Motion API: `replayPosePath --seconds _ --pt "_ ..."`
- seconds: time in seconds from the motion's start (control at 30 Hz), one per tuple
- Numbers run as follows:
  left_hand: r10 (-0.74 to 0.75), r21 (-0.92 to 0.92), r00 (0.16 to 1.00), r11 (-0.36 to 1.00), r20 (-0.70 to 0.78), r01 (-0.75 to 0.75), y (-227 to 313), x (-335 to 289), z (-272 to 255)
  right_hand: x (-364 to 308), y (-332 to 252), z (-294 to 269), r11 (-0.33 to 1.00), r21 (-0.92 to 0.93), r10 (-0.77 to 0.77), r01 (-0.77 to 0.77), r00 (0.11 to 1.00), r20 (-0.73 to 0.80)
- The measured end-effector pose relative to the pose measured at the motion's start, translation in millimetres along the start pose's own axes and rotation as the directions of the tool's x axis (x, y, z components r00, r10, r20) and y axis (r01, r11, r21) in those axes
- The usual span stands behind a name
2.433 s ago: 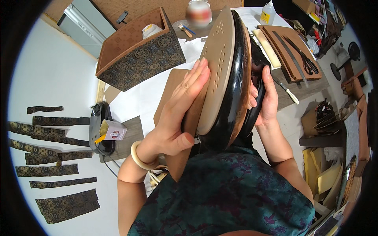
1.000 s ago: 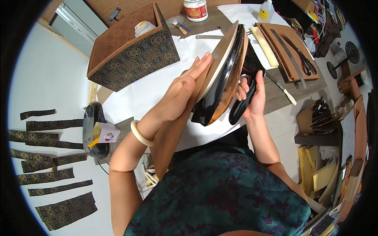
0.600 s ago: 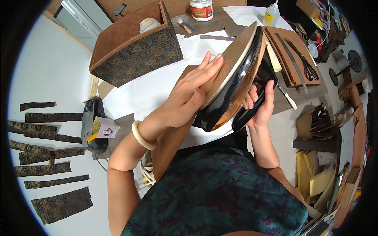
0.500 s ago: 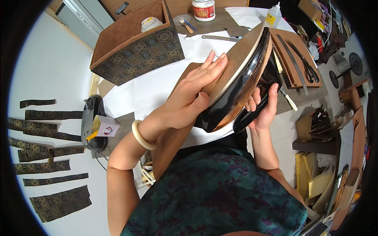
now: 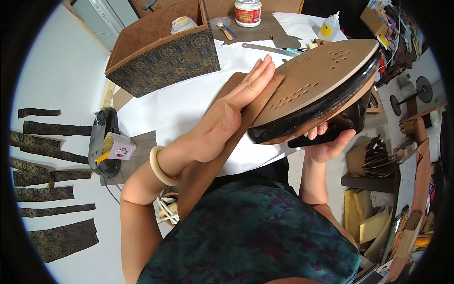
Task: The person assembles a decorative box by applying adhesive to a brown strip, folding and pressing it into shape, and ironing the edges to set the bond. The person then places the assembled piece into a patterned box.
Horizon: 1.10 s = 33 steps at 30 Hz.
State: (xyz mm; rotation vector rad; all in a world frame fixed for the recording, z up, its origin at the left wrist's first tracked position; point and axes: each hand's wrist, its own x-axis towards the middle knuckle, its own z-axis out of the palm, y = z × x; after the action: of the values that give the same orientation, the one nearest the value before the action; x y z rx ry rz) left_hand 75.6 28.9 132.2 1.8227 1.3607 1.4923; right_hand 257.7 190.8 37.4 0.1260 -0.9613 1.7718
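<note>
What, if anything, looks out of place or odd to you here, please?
The glossy black iron looks odd: the bare right hand holds it in the air, its flat, tan, perforated soleplate tilted upward, whereas a soleplate usually faces down. I see no obvious spill or damage.

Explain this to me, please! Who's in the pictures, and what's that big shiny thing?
There's no robot, just a person working with bare hands. Every picture comes from a camera worn on that person's head, looking down; its wide lens makes straight edges bend. The shiny thing is an iron, held up by the right hand. The left hand lies against a brown board beside it. On the table are white paper, a patterned open box, a brush, a jar and a bottle.
</note>
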Motion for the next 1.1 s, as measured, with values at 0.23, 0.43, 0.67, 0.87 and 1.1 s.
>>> replayPosePath --seconds 0.23,0.43,0.67,0.87,1.1 --pt "0.015 0.010 1.000 1.000 0.003 -0.015 -2.1 -3.5 1.1 11.2 -10.5 -7.2 0.987 -0.097 -0.112 0.127 0.982 0.149" --pt "0.012 -0.012 1.000 1.000 0.019 -0.012 -7.5 -5.2 5.8 13.1 -18.5 -12.7 0.955 -0.110 -0.245 0.275 0.942 0.230" --pt "-0.018 -0.042 1.000 0.999 0.017 0.019 -6.7 -5.4 11.4 9.2 -27.9 -19.7 0.936 -0.235 -0.210 0.263 0.951 0.227" --pt "-0.008 0.012 1.000 1.000 0.016 0.007 -7.6 -3.4 13.3 4.2 -25.2 -26.1 0.983 -0.048 -0.167 0.174 0.978 0.126" --pt "-0.047 0.030 0.998 0.998 0.033 0.046 -8.1 -3.8 13.6 2.6 -25.2 -21.6 0.976 -0.094 -0.178 0.195 0.970 0.164"
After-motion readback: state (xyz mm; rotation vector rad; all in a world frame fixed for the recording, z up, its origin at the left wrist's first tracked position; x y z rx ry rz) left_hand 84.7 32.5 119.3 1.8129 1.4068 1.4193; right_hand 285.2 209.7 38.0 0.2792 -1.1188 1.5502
